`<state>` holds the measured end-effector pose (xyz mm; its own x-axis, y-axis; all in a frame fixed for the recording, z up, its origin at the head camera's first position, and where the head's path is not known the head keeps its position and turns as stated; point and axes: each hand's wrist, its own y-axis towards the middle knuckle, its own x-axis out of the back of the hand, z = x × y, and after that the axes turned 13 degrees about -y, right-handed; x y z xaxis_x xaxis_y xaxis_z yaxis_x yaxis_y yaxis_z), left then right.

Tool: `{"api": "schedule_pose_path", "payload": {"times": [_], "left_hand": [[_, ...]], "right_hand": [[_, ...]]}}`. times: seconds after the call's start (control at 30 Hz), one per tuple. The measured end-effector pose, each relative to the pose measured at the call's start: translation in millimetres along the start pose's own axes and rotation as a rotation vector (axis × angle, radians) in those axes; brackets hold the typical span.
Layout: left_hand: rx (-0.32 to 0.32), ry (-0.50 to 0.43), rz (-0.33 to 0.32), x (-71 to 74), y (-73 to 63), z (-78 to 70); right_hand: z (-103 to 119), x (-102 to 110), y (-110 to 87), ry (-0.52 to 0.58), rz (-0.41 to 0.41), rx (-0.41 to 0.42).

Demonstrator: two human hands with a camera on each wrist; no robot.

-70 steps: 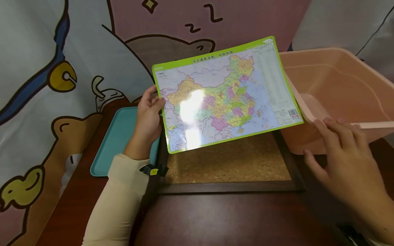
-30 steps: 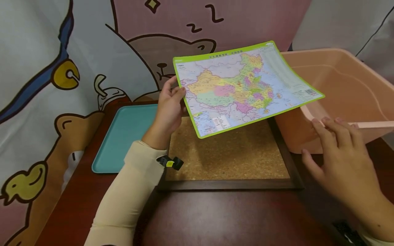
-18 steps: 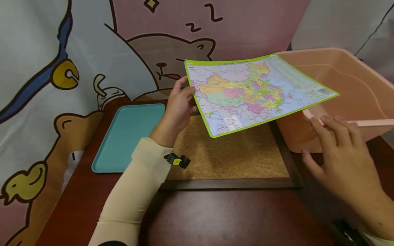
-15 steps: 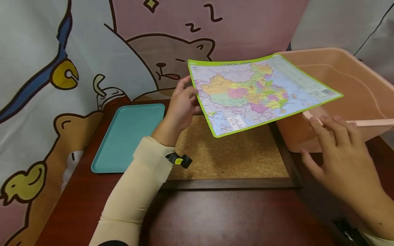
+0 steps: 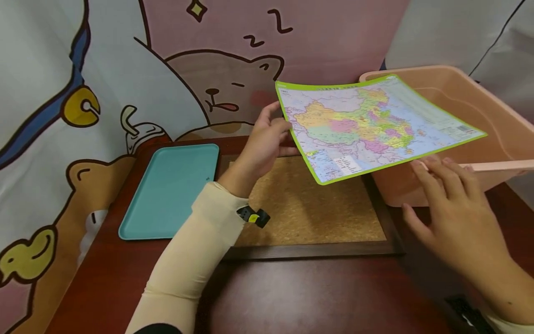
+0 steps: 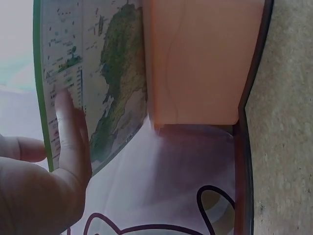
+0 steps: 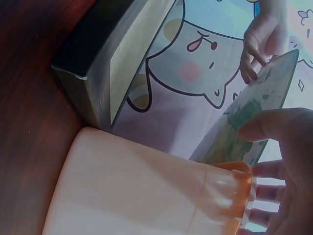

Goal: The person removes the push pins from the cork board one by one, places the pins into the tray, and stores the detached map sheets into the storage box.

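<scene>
My left hand (image 5: 269,141) pinches the left edge of a laminated map of China (image 5: 346,125), bordered in bright green. The thumb lies on its face and other fingers are beneath. Tilted and slightly bowed, the map hangs over a framed corkboard (image 5: 317,218), its right end overlapping a pink plastic tub (image 5: 400,188). A mostly green relief map fills its underside (image 6: 115,63) in the left wrist view. My right hand (image 5: 463,222) rests with extended fingers over the tub's near rim; in the right wrist view its thumb (image 7: 259,127) stands apart from the rim.
A turquoise tray (image 5: 175,185) lies left of the corkboard on the dark reddish table (image 5: 325,297). Cloth with cartoon animals (image 5: 225,83) hangs close behind the table. The tub stands against the corkboard's right side.
My left hand has carried the map rightward, from over the corkboard to partly over the tub, and its face has tipped flatter. The right hand has stayed at the tub's rim.
</scene>
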<state>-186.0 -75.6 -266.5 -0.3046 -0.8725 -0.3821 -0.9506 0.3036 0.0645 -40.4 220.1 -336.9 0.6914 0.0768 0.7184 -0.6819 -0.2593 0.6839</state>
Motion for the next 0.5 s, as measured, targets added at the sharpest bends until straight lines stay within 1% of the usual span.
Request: {"api": "schedule_pose_path", "payload": {"times": [0.07, 0.17, 0.37, 0.47, 0.5], "left_hand": [[0.013, 0.019, 0.020, -1.4, 1.6, 1.8], [0.025, 0.023, 0.035, -3.5, 4.2, 3.8], [0.028, 0.000, 0.039, -9.3, 9.3, 5.4], [0.024, -0.016, 0.051, -14.1, 12.9, 6.8], [0.022, -0.022, 0.057, -13.4, 13.4, 6.9]], "right_hand": [[0.0, -0.8, 0.5, 0.003, -0.013, 0.007], [-0.3, -2.2, 0.9, 0.009, -0.038, 0.010], [-1.5, -3.9, 1.5, 0.019, -0.053, 0.005], [-2.1, -3.9, 1.6, 0.019, -0.051, 0.006], [0.4, -4.3, 1.7, 0.017, -0.053, 0.005]]}}
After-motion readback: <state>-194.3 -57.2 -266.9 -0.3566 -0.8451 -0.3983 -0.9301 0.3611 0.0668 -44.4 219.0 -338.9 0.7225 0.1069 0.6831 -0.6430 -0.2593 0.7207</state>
